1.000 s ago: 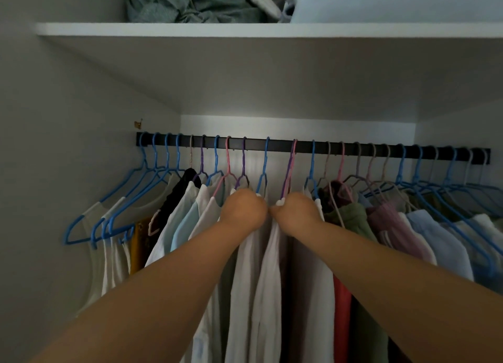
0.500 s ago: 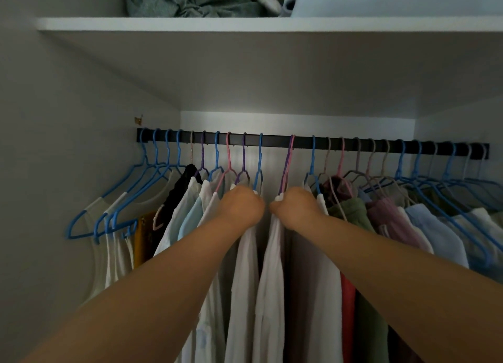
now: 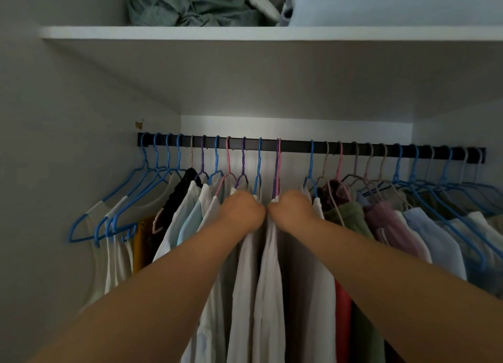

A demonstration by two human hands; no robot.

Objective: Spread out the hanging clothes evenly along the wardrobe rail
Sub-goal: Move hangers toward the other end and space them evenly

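- Black wardrobe rail runs left to right under a white shelf; the hanging clothes are on it, with hooks crowded at far left and far right and a bare stretch right of centre.
- Left hand is curled at the shoulder of a white shirt below a blue hanger. The fingers face away, so whether it pinches cloth or wire cannot be told.
- Right hand is curled likewise at the top of a second white shirt, which hangs from a purple-and-pink hanger pair. The exact grip is hidden.
- Risk: if cloth alone is held, a sideways pull could drag a shirt off its hanger rather than slide the hook.
- Risk: the paired hooks may travel together and leave two garments bunched.
- Risk: pushing right could press into the blue hook and pack that side tighter.
- Risk: the loose blue hangers at left overlap and could snag.
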